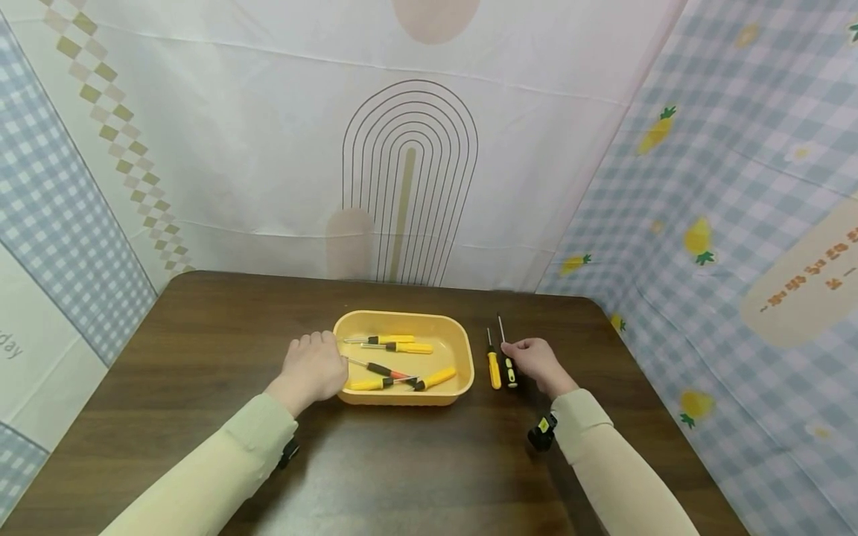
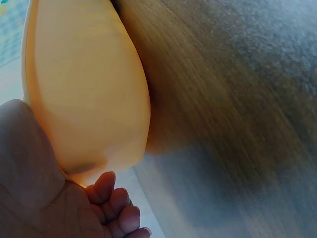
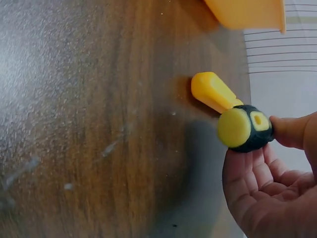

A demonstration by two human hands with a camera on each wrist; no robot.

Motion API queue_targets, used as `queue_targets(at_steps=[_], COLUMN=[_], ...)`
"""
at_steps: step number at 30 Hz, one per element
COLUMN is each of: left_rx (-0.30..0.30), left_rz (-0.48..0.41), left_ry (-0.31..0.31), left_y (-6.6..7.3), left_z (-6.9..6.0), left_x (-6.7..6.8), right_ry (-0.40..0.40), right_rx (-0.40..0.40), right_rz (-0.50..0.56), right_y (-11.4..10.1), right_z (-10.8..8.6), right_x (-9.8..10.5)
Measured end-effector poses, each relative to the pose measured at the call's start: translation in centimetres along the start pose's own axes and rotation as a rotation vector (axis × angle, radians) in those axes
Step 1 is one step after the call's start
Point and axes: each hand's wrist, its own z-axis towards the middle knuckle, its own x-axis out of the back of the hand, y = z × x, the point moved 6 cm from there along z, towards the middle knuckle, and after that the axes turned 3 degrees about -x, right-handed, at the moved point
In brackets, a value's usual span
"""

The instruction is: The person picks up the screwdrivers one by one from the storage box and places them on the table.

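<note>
A yellow plastic basin [image 1: 404, 399] sits on the table with several screwdrivers in it. Most have yellow handles, such as the front-right one [image 1: 437, 378]; another screwdriver has a red and black handle [image 1: 385, 370]. At the basin's left end my left hand [image 1: 313, 365] grips the rim; the left wrist view shows curled fingertips [image 2: 105, 186] by the basin's wall [image 2: 89, 89]. To the basin's right, my right hand [image 1: 536, 361] pinches a black-and-yellow screwdriver [image 3: 235, 128] by its handle, between thumb and fingers. Just left of it lies a yellow-handled screwdriver [image 1: 494, 370].
The dark wooden table [image 1: 402, 476] meets a white patterned cloth [image 1: 268, 149] at its back edge. A blue checked cloth [image 1: 737, 186] hangs along the right side.
</note>
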Motion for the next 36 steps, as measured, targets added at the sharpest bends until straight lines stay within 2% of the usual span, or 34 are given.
queue_targets(at_steps=[14,21,25,31,36], left_rx=[-0.019,-0.018,-0.018,-0.018,-0.019], left_rz=[-0.011,-0.008,-0.004,-0.009,-0.011], left_ry=[0.03,0.018,0.014,0.015,0.012], left_y=[-0.1,-0.1,-0.1,-0.1,-0.1], left_z=[0.1,0.1,0.1,0.1,0.0], left_x=[-0.1,-0.2,-0.2,-0.1,0.0], right_ry=[0.015,0.041,0.017,-0.066,-0.071], right_rx=[-0.052,-0.04,-0.013,-0.002,0.003], right_rz=[-0.09,-0.128,-0.124,-0.099,-0.07], right_y=[0.5,0.4,0.4,0.5,0.8], right_z=[0.7,0.5,0.1,-0.3,-0.4], right_x=[-0.5,-0.4,-0.2,0.1,0.2])
